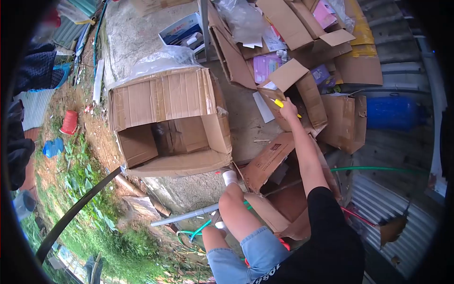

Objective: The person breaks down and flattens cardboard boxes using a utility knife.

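Note:
My right hand [289, 110] is closed around a slim yellow tool [279, 103], which shows on both sides of my fingers; its exact kind is hard to make out. The hand is over the edge of an open cardboard box [310, 102], close to its raised flap [287, 75]. Below that box, nearer my body, stands another open box [268, 161] with printing on its side. My left hand does not show in the view.
A large open carton [163, 99] stands at the left, with clear plastic [163, 59] behind it. More boxes and flattened cardboard [286, 21] lie at the top. A grey pipe [187, 215], a green hose [373, 168] and a blue drum [390, 112] are around.

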`<state>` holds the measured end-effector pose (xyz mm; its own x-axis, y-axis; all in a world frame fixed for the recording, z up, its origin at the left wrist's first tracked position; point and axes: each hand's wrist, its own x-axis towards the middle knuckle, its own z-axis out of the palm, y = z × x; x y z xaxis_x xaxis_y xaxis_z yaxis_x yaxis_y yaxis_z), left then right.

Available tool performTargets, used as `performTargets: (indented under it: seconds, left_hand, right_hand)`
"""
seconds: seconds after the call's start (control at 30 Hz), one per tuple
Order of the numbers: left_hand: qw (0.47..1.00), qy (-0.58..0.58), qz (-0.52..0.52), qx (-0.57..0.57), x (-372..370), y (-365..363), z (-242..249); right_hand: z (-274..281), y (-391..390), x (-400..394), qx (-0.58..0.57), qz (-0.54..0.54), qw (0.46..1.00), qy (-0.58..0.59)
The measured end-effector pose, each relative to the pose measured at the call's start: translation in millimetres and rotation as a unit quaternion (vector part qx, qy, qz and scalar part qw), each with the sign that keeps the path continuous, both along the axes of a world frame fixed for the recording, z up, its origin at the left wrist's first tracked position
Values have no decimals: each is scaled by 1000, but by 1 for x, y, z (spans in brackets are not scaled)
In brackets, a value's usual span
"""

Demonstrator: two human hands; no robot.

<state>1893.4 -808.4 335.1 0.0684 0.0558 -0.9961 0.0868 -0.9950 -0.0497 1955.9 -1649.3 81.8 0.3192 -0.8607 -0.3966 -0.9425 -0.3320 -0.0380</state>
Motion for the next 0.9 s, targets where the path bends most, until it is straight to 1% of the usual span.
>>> performTargets:
  seconds: [0.07, 0.1, 0.13, 0.2, 0.23, 0.27, 0.33, 0.4, 0.43, 0.47, 0.5, 0.53, 0.57, 0.6, 0.67, 0.7, 0.73, 0.77, 0.8, 0.83, 0.87, 0.9]
  left_hand:
    - [997, -2, 70, 12, -15, 9, 2]
    - [994, -5, 106, 18, -22, 17, 7]
    - [990, -9, 139, 20, -28, 25, 9]
    - [978, -24, 208, 17, -25, 37, 5]
    - [988, 28, 145, 35, -21, 45, 1]
    - [989, 13, 142, 25, -16, 50, 4]
    - [978, -67, 189, -62, -2, 33, 12]
    - [950, -142, 235, -147, 17, -11, 45]
    - [931, -179, 258, -184, 26, -28, 68]
    - [919, -233, 241, -208, 38, -46, 88]
    - [901, -298, 189, -254, 46, -28, 69]
    - [867, -367, 151, -301, 63, -74, 134]
    - [839, -413, 145, -323, 75, -89, 164]
    - [797, -435, 203, -367, 84, -95, 179]
    - [746, -494, 194, -401, 97, -122, 241]
    - [714, -505, 197, -442, 100, -133, 268]
    - [679, -533, 161, -478, 105, -131, 273]
    - [661, -530, 171, -503, 103, -140, 296]
    - [651, -539, 154, -511, 103, -144, 305]
    - [650, -528, 169, -521, 99, -149, 318]
    - [645, -512, 163, -543, 102, -150, 319]
    - [648, -500, 175, -547, 106, -150, 315]
  right_hand:
    - [30, 11, 0, -14, -6, 1000, -5]
    - [54, 16, -2, -5, -2, 1000, -23]
    - [66, 18, -10, -34, 28, 998, -40]
    - [119, 26, -14, -43, 89, 990, -96]
    - [147, 34, -16, -66, 111, 984, -120]
    - [177, 45, -14, -76, 108, 982, -135]
    - [244, 70, -14, -100, 226, 951, -185]
    - [318, 114, -14, -112, 304, 916, -237]
    - [342, 134, -14, -110, 340, 896, -264]
    - [366, 155, -21, -111, 344, 891, -276]
    - [411, 184, -24, -124, 360, 869, -315]
    - [445, 217, -28, -130, 371, 848, -356]
    - [464, 239, -35, -111, 369, 836, -391]
    - [483, 262, -43, -123, 380, 824, -402]
    - [511, 303, -57, -106, 377, 803, -450]
    - [526, 318, -61, -111, 384, 795, -456]
    - [540, 338, -68, -107, 351, 792, -489]
    - [549, 357, -78, -98, 314, 789, -518]
    - [555, 375, -90, -92, 311, 792, -518]
    - [560, 392, -103, -16, 240, 786, -569]
    - [564, 403, -113, 56, 166, 770, -614]
    - [564, 416, -126, 48, 113, 750, -650]
